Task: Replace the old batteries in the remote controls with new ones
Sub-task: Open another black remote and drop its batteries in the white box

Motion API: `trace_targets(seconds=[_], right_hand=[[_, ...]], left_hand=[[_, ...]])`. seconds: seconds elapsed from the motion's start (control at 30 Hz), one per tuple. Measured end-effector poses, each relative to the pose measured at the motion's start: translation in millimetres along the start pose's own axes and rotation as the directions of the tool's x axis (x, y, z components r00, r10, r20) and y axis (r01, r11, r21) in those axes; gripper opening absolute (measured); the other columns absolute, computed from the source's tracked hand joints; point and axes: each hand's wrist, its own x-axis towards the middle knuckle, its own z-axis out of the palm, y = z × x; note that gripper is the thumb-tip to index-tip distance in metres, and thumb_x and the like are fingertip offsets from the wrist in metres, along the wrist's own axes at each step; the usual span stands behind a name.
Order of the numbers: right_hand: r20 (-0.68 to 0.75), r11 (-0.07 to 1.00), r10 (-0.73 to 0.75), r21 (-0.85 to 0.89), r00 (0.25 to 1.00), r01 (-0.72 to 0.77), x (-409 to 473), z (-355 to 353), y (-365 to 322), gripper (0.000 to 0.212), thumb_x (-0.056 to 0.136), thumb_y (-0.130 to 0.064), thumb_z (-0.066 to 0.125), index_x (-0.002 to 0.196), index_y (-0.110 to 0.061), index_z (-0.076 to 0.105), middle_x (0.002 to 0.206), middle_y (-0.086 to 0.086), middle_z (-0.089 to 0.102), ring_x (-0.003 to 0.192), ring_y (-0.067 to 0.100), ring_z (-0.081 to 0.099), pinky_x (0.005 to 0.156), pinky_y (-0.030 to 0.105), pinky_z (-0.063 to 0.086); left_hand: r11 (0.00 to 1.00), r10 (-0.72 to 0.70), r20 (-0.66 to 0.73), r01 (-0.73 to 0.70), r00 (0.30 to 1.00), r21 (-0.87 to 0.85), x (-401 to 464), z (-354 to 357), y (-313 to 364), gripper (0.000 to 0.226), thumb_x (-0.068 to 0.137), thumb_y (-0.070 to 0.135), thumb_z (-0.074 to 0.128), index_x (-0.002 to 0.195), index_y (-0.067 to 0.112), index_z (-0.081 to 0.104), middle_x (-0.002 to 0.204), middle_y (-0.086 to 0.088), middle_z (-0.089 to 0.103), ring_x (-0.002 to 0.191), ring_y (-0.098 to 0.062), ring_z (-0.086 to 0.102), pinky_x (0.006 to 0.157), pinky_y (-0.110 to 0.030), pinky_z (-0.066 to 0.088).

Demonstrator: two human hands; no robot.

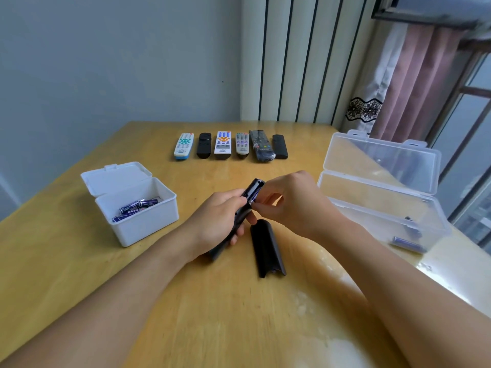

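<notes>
We hold a black remote over the counter and work a battery at its open back.

From the head view, our left hand (212, 221) has its grip wrapped round the black remote (245, 201), tilted above the counter (186, 301), while our right hand (289, 201) pinches a battery (255, 195) sitting in the open compartment. The battery cover (267, 249) lies just beside, on the counter. A white box (143, 224) at left holds batteries; a clear box (382, 197) at right holds a couple more. Six remotes (230, 145) line up farther back.
</notes>
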Motion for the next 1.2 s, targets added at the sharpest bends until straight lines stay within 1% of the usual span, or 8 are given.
trace_targets(seconds=[0.27,0.47,0.63,0.77,0.87,1.03,1.13,1.2], right_hand=[[0.007,0.991,0.116,0.072,0.993,-0.116,0,0,0,0.011,0.078,-0.023,0.083,0.070,-0.022,0.076,0.067,-0.012,0.071,0.068,0.005,0.066,0.060,0.016,0.051],[-0.002,0.994,0.111,0.024,0.994,-0.110,0,4,-8,0.016,0.072,-0.019,0.081,0.063,-0.021,0.068,0.063,-0.009,0.067,0.064,0.012,0.064,0.063,0.030,0.053],[-0.048,0.996,0.090,-0.010,0.995,-0.090,0,9,-13,0.017,0.072,-0.023,0.078,0.072,-0.023,0.061,0.067,-0.009,0.064,0.066,0.011,0.061,0.063,0.032,0.055],[-0.090,0.994,0.106,0.020,0.990,-0.104,0,12,-17,0.010,0.075,-0.018,0.071,0.083,-0.018,0.065,0.071,-0.009,0.065,0.066,0.010,0.062,0.064,0.034,0.057],[-0.124,0.989,0.146,0.054,0.981,-0.141,2,10,-13,0.017,0.080,-0.008,0.064,0.092,-0.017,0.071,0.072,-0.005,0.069,0.065,0.009,0.066,0.065,0.031,0.059],[-0.064,0.980,0.157,0.135,0.986,-0.147,4,18,-13,0.027,0.081,-0.001,0.060,0.085,-0.021,0.078,0.063,-0.005,0.069,0.059,0.008,0.062,0.059,0.026,0.051],[-0.039,0.947,0.222,0.246,0.974,-0.206,6,23,-20,0.024,0.084,-0.004,0.057,0.083,-0.017,0.077,0.061,0.001,0.070,0.060,0.016,0.069,0.067,0.040,0.059],[-0.004,0.940,0.203,0.281,0.979,-0.194,7,24,-23,0.020,0.087,-0.011,0.058,0.086,-0.015,0.078,0.061,0.002,0.071,0.062,0.017,0.071,0.071,0.042,0.059]], left_hand=[[1.000,-0.019,0.067,0.017,0.998,0.023,-1,-2,4,0.034,0.107,0.017,0.032,0.098,0.010,0.063,0.083,-0.013,0.064,0.053,-0.016,0.048,0.050,-0.030,0.039],[0.999,-0.029,0.046,0.027,0.999,0.035,2,-2,4,0.035,0.107,0.018,0.032,0.107,0.004,0.063,0.078,-0.009,0.061,0.054,-0.017,0.049,0.049,-0.030,0.039],[0.999,-0.039,0.000,0.039,0.999,-0.022,4,2,2,0.035,0.106,0.019,0.033,0.108,0.010,0.067,0.067,-0.002,0.051,0.053,-0.015,0.051,0.046,-0.028,0.041],[0.995,-0.051,-0.035,0.048,0.998,-0.089,6,1,0,0.034,0.106,0.019,0.034,0.108,0.010,0.067,0.065,-0.003,0.056,0.055,-0.018,0.052,0.047,-0.030,0.042],[0.987,-0.065,-0.036,0.059,0.997,-0.150,6,-1,0,0.035,0.106,0.019,0.033,0.107,0.011,0.068,0.077,-0.011,0.065,0.058,-0.021,0.053,0.048,-0.031,0.044],[0.984,-0.086,-0.073,0.073,0.994,-0.164,7,6,-2,0.034,0.106,0.018,0.033,0.100,0.004,0.064,0.085,-0.018,0.061,0.058,-0.021,0.054,0.048,-0.031,0.046],[0.971,-0.122,-0.103,0.097,0.987,-0.218,6,4,-1,0.031,0.106,0.017,0.034,0.095,0.004,0.060,0.083,-0.019,0.060,0.059,-0.023,0.055,0.050,-0.032,0.048],[0.964,-0.147,-0.116,0.116,0.982,-0.240,5,1,1,0.031,0.106,0.018,0.035,0.094,0.004,0.060,0.076,-0.018,0.060,0.058,-0.024,0.056,0.054,-0.032,0.049]])
